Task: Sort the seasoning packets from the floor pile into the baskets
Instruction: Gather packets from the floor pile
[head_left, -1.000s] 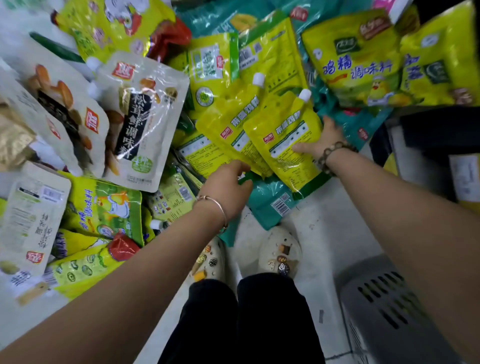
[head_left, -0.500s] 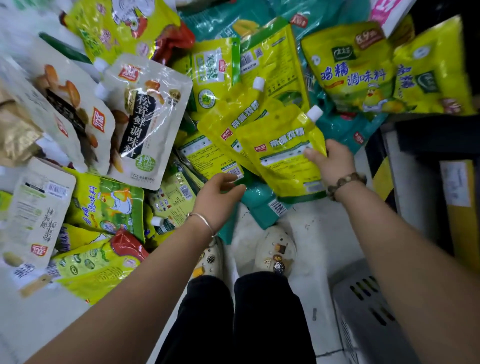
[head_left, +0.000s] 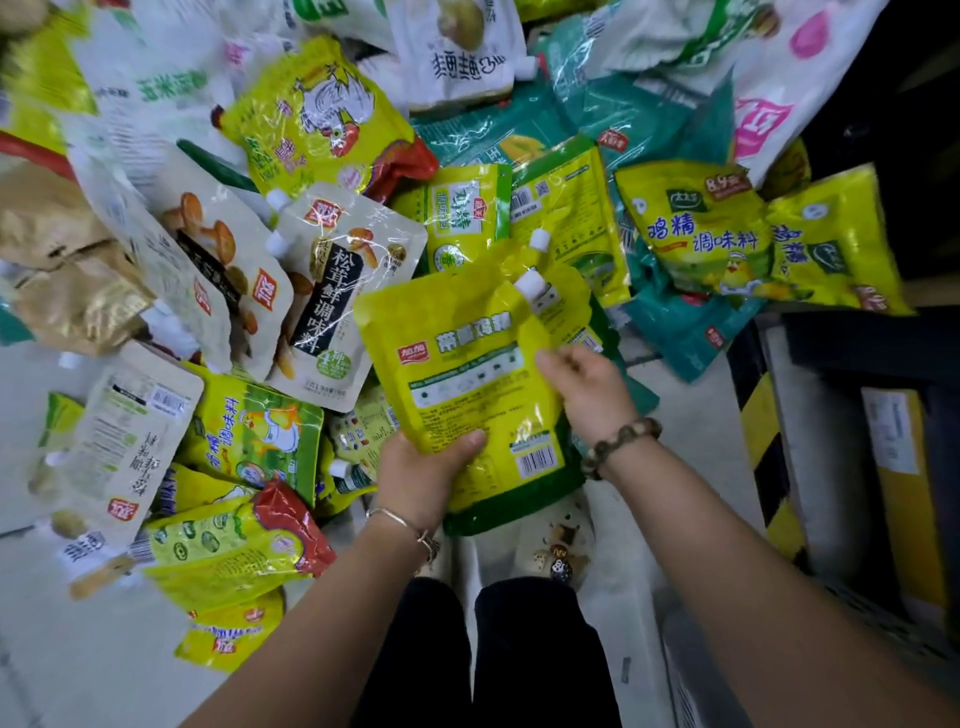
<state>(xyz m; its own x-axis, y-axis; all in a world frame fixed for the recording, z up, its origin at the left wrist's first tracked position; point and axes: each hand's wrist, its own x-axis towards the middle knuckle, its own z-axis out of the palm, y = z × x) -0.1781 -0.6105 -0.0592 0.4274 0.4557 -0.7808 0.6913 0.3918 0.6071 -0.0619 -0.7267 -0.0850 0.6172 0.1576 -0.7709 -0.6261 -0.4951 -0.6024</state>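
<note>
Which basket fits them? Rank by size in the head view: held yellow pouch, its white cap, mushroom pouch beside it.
held yellow pouch, though nearer the camera
mushroom pouch beside it
white cap, clearly smallest

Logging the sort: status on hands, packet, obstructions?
Left hand grips yellow pouch at bottom edge. Right hand holds its right side. Pouch held above the pile. No obstruction seen.

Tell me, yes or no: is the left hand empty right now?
No, the left hand grips the lower edge of the yellow pouch, with its thumb pressed on the pouch's front.
</note>
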